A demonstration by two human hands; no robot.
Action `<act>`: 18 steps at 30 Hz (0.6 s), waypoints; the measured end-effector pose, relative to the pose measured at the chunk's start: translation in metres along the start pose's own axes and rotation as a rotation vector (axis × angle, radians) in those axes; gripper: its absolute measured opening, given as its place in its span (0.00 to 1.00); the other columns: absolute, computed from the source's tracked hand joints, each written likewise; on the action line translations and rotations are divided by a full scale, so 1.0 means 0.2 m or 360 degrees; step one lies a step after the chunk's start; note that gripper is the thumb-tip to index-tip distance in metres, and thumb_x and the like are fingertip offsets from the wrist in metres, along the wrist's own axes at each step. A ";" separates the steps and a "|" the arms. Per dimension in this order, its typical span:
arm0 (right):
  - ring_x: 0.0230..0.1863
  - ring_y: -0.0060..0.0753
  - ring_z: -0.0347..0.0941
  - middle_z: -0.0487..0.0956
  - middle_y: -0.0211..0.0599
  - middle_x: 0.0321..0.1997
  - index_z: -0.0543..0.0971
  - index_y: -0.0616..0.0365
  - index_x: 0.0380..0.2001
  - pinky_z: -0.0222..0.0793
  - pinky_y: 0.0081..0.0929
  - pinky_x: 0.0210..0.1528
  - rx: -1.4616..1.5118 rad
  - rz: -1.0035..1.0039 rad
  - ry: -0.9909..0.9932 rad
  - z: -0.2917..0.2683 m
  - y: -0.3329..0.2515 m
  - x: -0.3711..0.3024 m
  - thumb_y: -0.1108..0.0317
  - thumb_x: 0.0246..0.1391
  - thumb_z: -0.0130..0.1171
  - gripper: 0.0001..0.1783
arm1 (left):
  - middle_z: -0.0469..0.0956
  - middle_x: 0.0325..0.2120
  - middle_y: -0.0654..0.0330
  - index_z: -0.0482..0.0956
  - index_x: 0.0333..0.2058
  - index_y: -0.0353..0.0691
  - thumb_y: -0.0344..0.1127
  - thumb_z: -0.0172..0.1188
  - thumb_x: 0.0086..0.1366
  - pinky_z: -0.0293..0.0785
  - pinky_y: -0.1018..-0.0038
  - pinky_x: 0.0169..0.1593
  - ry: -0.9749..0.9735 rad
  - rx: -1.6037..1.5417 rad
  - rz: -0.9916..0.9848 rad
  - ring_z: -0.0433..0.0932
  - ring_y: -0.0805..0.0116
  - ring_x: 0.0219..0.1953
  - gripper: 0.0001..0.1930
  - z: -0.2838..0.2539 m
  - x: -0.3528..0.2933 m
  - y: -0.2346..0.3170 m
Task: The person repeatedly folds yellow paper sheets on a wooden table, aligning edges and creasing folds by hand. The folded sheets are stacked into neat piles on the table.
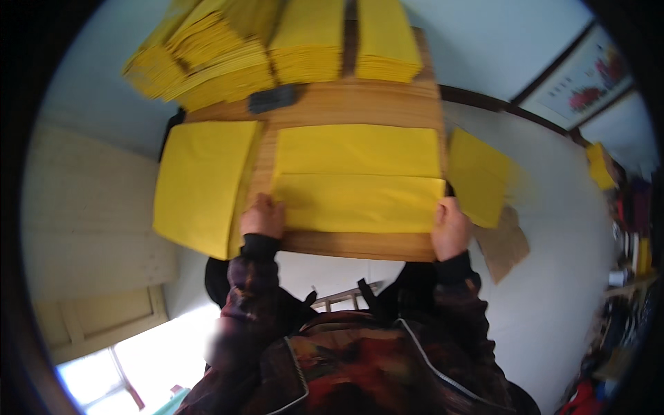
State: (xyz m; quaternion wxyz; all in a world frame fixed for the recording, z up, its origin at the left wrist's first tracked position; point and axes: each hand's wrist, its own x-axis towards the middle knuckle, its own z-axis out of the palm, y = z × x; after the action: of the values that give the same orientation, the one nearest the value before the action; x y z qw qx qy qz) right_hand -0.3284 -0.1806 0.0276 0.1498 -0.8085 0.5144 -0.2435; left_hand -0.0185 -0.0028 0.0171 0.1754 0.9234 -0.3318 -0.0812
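A sheet of yellow paper (360,205) lies in front of me on the wooden table (346,245), with a straight fold or edge running across its middle. My left hand (263,218) is closed at the paper's left edge, low down. At the opposite edge my right hand (452,227) is closed on the paper, near the end of the fold line. Some of the fingers are hidden by the paper and the hands themselves. To the left of my left hand stands a thick stack of yellow sheets (204,183), its side edge facing the held sheet.
Several bundles of folded yellow paper (308,55) line the far side of the table. A dark grey block (272,99) rests before them. Beyond the table's right edge, lower down, are more yellow paper (477,178) and a brown cardboard piece (503,245). Crowded shelves (629,283) stand far right.
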 end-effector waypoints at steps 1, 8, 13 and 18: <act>0.27 0.57 0.74 0.76 0.49 0.23 0.71 0.53 0.32 0.67 0.50 0.27 -0.0005 0.0030 0.0005 0.00 0.00 0.00 0.67 0.58 0.51 0.04 | 0.78 0.23 0.50 0.72 0.34 0.41 0.44 0.61 0.56 0.73 0.55 0.33 0.0038 -0.0010 0.0032 0.78 0.44 0.29 0.14 0.00 0.00 -0.01; 0.25 0.53 0.75 0.77 0.45 0.21 0.71 0.54 0.32 0.68 0.47 0.26 -0.0012 0.0047 0.0043 -0.02 -0.04 -0.01 0.67 0.57 0.53 0.04 | 0.78 0.21 0.50 0.74 0.41 0.42 0.41 0.62 0.56 0.72 0.57 0.33 0.0139 -0.0283 0.0046 0.78 0.46 0.29 0.16 0.00 -0.03 -0.01; 0.27 0.54 0.75 0.77 0.46 0.23 0.71 0.54 0.33 0.68 0.46 0.27 0.0085 0.0080 0.0057 -0.03 -0.05 -0.02 0.69 0.57 0.53 0.03 | 0.80 0.24 0.48 0.74 0.43 0.43 0.40 0.61 0.57 0.73 0.58 0.34 0.0210 -0.0335 0.0104 0.78 0.45 0.30 0.17 0.00 -0.04 0.00; 0.30 0.55 0.75 0.78 0.46 0.27 0.72 0.55 0.33 0.69 0.43 0.29 0.0064 0.0145 -0.0004 -0.02 -0.05 -0.01 0.71 0.58 0.52 0.01 | 0.79 0.23 0.49 0.74 0.43 0.44 0.40 0.61 0.57 0.73 0.58 0.34 0.0168 -0.0381 0.0063 0.78 0.46 0.30 0.16 -0.01 -0.05 0.01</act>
State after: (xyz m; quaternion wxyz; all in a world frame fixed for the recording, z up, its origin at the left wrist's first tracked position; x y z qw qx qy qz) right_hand -0.3236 -0.1748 0.0358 0.1776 -0.7814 0.5455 -0.2456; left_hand -0.0275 0.0026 0.0201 0.3031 0.8921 -0.3282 -0.0680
